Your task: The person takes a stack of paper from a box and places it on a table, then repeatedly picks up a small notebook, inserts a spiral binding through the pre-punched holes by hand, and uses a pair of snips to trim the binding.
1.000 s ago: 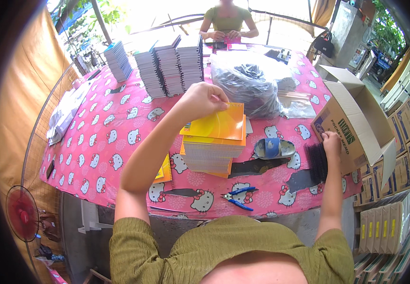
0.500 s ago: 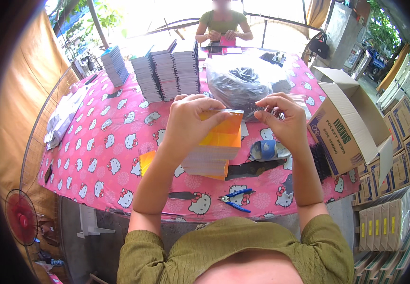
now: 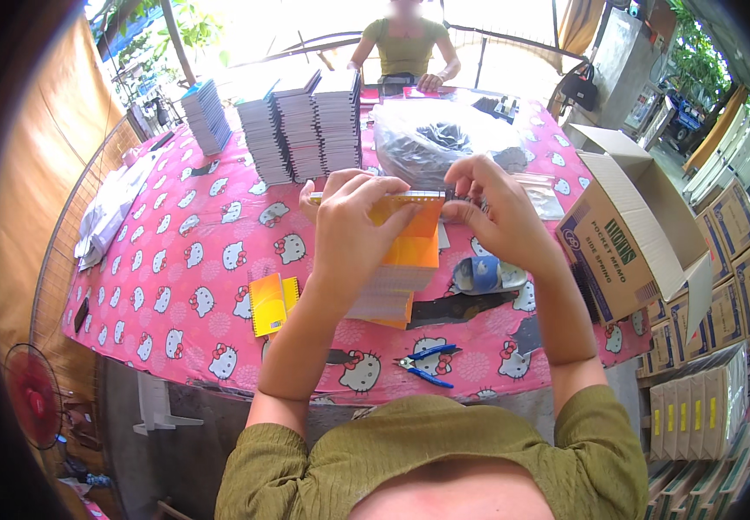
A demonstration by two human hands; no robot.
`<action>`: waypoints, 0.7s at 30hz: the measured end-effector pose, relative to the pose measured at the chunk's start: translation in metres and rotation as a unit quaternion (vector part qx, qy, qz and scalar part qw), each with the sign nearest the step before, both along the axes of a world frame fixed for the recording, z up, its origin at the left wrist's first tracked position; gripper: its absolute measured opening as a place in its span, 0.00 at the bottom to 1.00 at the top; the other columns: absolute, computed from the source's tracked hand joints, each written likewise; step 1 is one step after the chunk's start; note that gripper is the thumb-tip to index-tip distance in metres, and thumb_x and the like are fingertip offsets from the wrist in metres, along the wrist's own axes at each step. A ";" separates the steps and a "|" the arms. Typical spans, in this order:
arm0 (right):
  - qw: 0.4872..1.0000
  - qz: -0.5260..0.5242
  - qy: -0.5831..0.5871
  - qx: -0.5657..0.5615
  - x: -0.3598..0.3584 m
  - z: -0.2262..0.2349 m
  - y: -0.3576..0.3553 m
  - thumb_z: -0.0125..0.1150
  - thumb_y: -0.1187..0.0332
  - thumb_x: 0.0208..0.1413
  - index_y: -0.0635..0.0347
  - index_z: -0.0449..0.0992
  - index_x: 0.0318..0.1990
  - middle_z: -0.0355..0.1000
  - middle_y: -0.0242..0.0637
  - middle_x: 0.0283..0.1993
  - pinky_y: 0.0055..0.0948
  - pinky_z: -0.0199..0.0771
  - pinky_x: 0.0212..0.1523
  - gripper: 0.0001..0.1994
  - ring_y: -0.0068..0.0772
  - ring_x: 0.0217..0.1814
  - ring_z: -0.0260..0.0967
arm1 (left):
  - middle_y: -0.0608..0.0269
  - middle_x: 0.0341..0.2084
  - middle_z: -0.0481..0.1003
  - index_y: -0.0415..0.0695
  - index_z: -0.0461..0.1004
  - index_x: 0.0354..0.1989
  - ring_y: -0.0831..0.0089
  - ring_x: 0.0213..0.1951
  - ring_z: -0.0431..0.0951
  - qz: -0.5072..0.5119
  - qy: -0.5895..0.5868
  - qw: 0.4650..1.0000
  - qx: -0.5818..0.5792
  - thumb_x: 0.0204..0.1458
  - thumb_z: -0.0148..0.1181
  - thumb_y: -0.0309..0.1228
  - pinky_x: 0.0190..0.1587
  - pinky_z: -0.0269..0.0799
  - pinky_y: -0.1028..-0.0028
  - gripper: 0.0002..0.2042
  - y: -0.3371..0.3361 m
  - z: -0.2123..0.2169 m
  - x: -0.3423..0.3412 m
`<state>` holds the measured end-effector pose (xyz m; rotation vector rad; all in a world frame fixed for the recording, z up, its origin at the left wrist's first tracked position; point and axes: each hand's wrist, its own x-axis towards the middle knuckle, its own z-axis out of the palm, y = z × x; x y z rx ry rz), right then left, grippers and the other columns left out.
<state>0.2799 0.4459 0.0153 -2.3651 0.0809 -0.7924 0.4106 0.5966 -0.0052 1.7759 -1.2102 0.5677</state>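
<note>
Pink printed tablecloth point(image 3: 201, 251) surrounds the stack of orange pads point(image 3: 401, 282); right of that stack stands an open carton point(image 3: 604, 282), and behind it slumps a clear bag point(image 3: 440, 139) with dark contents. Over the stack's top, the left hand point(image 3: 357, 212) pinches one notepad point(image 3: 425, 217) between thumb and fingers near its punched edge, whether touching the stack I cannot tell; at the stack's upper right, the right hand point(image 3: 492, 208) draws thumb and fingertips together. Blue-handled cutters point(image 3: 429, 364) lie in front of the stack. Thinnest, a dark coil point(image 3: 450, 194) sits in the right-hand pinch at the notepad's right end. Starting the coil into the holes seems the step in hand; next probably calls for a steady edge and gentle twisting
</note>
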 end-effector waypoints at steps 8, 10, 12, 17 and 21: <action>0.992 -0.052 0.008 -0.114 0.005 0.004 0.012 0.57 0.62 0.54 0.59 0.73 0.41 0.71 0.40 0.35 0.34 0.70 0.36 0.12 0.40 0.34 0.70 | 0.66 0.26 0.79 0.47 0.80 0.28 0.70 0.33 0.74 -0.052 0.052 0.997 0.013 0.37 0.69 0.35 0.46 0.60 0.65 0.09 -0.001 0.004 0.004; 0.995 -0.047 -0.010 -0.093 0.001 0.008 0.008 0.58 0.70 0.54 0.61 0.74 0.43 0.72 0.38 0.35 0.28 0.69 0.34 0.10 0.30 0.33 0.70 | 0.65 0.25 0.79 0.45 0.81 0.27 0.72 0.31 0.76 -0.054 0.046 0.997 0.022 0.36 0.69 0.33 0.40 0.67 0.70 0.09 -0.002 0.005 0.006; 0.984 -0.132 -0.116 -0.027 -0.010 0.007 -0.017 0.55 0.65 0.56 0.59 0.74 0.45 0.74 0.41 0.42 0.34 0.71 0.42 0.12 0.34 0.38 0.72 | 0.65 0.25 0.79 0.45 0.81 0.26 0.72 0.30 0.76 -0.048 0.030 0.998 0.020 0.36 0.69 0.32 0.40 0.67 0.70 0.09 0.004 0.006 0.009; 0.935 -0.257 0.232 0.070 -0.056 -0.116 -0.123 0.63 0.61 0.48 0.61 0.71 0.49 0.72 0.47 0.48 0.34 0.67 0.52 0.21 0.42 0.51 0.69 | 0.64 0.24 0.79 0.45 0.81 0.26 0.71 0.30 0.76 -0.078 0.051 0.995 0.029 0.34 0.70 0.30 0.39 0.69 0.71 0.08 0.005 0.008 0.008; 0.890 -0.258 0.367 -0.081 -0.086 -0.246 -0.112 0.76 0.58 0.28 0.58 0.71 0.50 0.70 0.51 0.49 0.42 0.66 0.55 0.35 0.52 0.57 0.65 | 0.61 0.26 0.78 0.44 0.80 0.27 0.71 0.31 0.77 -0.088 0.046 0.995 0.010 0.33 0.70 0.30 0.40 0.71 0.71 0.10 -0.003 0.007 0.015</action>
